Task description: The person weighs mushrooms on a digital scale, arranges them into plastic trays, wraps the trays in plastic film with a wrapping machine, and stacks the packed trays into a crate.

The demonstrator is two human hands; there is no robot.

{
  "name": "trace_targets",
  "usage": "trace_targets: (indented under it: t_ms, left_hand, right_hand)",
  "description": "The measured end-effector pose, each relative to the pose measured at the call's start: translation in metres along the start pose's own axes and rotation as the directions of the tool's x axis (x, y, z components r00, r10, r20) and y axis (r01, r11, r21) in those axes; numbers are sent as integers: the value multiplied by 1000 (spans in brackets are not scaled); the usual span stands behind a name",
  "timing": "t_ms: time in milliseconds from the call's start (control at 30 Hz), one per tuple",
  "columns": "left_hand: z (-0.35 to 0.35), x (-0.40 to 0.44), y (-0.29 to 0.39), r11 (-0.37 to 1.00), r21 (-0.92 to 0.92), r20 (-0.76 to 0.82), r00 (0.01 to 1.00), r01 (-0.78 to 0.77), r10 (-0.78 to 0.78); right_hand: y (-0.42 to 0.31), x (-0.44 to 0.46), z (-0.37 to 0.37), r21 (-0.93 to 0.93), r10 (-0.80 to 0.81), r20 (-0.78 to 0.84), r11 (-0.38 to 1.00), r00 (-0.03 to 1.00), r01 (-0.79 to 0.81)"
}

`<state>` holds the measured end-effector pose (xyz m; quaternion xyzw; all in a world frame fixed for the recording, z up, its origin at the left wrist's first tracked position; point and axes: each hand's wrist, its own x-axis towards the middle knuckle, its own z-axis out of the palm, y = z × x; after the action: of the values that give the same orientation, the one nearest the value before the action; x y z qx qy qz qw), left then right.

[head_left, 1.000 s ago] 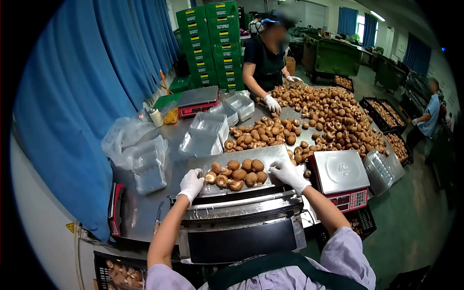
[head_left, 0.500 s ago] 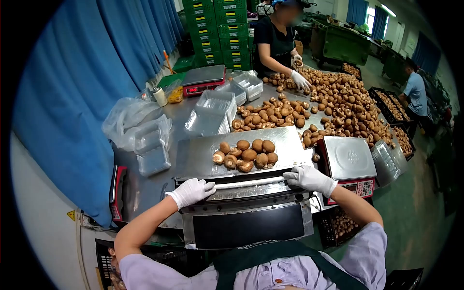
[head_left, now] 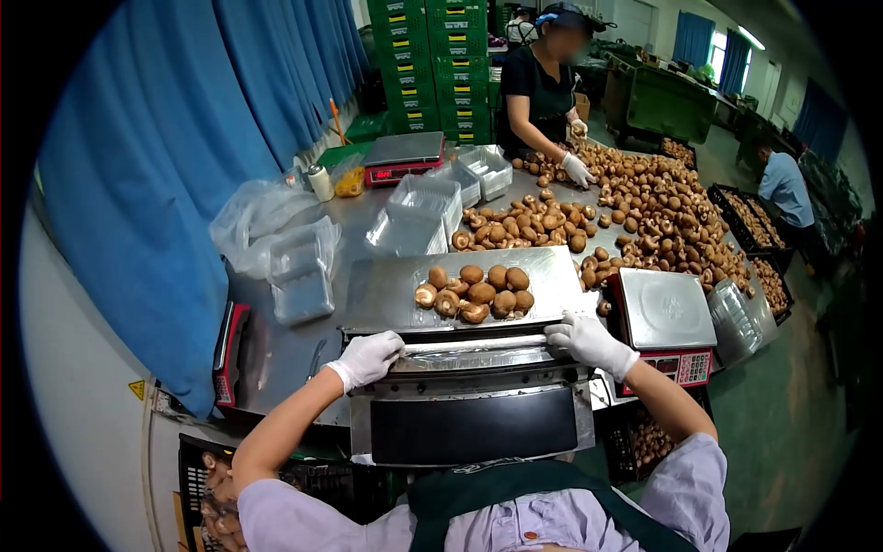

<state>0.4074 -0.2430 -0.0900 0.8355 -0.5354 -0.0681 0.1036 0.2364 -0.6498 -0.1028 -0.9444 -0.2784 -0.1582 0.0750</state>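
Both my hands wear white gloves. My left hand (head_left: 370, 358) is closed at the left end of a narrow white strip, apparently the gathered edge of clear plastic film (head_left: 474, 347). My right hand (head_left: 591, 342) is closed on the film's right end, with the strip stretched between them. This strip lies across the wrapping machine (head_left: 471, 428), just above its black plate. Beyond it, a cluster of brown mushrooms (head_left: 480, 292) sits on the shiny metal plate (head_left: 382, 290). Whether a clear tray or film lies around the mushrooms is hard to make out.
A large mushroom heap (head_left: 667, 207) covers the table's right side. A scale (head_left: 664, 313) stands right of my right hand. Clear trays (head_left: 414, 216) and plastic bags (head_left: 253, 221) lie left. Across the table, a co-worker's gloved hand (head_left: 578, 171) touches mushrooms. A crate (head_left: 212, 497) sits lower left.
The view has shifted slightly. My hands stay closed at the two ends of the film, nearly in place. The co-worker's hand has moved a little among the mushrooms.
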Motion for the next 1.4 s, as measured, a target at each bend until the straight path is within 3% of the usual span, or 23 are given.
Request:
trace_targets:
  t_ms: [67,100,133,200,267,333,400,500,567,667,733,800,900,967,1000,1033,1100,1167,1200,1233,1333,1367,1400]
  left_hand:
    - [-1,-10,4,905,-406,-36,987,129,-157]
    - [-18,-20,20,735,-599,140,945,318,-295]
    - [-29,-31,30,579,-758,194,952,300,-238]
    - [-63,-52,43,453,-805,310,923,382,-229]
    - [-102,-64,50,396,-900,125,979,181,-163]
    - [-150,-61,45,537,-835,-226,965,-122,-132]
    - [-173,-40,38,473,-836,-416,884,-279,-212]
    - [-155,48,12,501,-798,-558,723,-333,-408]
    - [-104,104,-27,722,-643,-656,669,-255,-348]
    - [-40,141,-79,988,-48,-495,856,144,-148]
    - [-7,141,-95,981,61,-354,923,183,-150]
    - [6,134,-98,984,-9,-312,935,177,-171]
    - [10,114,-88,977,-128,-303,931,170,-202]
    - [-14,104,-72,667,-695,-16,921,270,-390]
    - [-12,106,-80,634,-605,180,858,482,-481]
    - [-9,106,-78,566,-637,216,825,524,-521]
    - [-4,101,-73,498,-659,252,789,564,-560]
    - [-27,96,-38,-25,-850,442,686,526,-578]
    - [-29,94,-36,-26,-852,438,686,522,-581]
    - [-30,91,-34,97,-884,312,733,457,-604]
    - [-20,90,-45,389,-777,148,745,494,-651]
    - [-28,92,-30,385,-717,207,705,581,-679]
    - [-34,94,-13,377,-648,262,658,662,-706]
  right_hand:
    - [-26,-15,-15,103,325,78,938,942,-332]
    - [-30,-30,-12,226,373,27,901,927,-369]
    - [-40,-39,-27,265,457,93,845,885,-464]
    - [-65,-38,-82,479,569,217,647,793,-594]
    - [-81,-23,-139,651,625,198,493,755,-578]
    - [-73,-15,-163,853,606,-70,449,793,-268]
    - [-41,15,-159,832,570,-423,552,705,52]
    - [0,105,-137,817,780,-493,567,384,-102]
    - [77,123,-63,594,596,-616,781,515,-194]
    - [120,117,30,218,476,-364,879,801,-424]
    - [114,104,61,142,510,-114,858,853,-494]
    - [92,91,50,184,504,-77,855,860,-485]
    - [88,72,65,689,639,-111,602,761,-404]
    - [74,75,44,719,737,69,430,672,-546]
    - [80,70,46,703,772,205,312,602,-640]
    - [80,71,43,705,774,197,315,602,-636]
    - [74,74,39,667,777,457,23,434,-745]
    - [78,71,54,665,826,363,95,432,-740]
    - [81,68,62,652,863,271,161,427,-741]
    - [62,74,43,475,844,-54,492,533,-730]
    - [43,74,21,245,824,-28,555,566,-795]
    - [51,72,28,328,760,202,542,618,-773]
    - [52,68,37,276,716,165,627,678,-729]
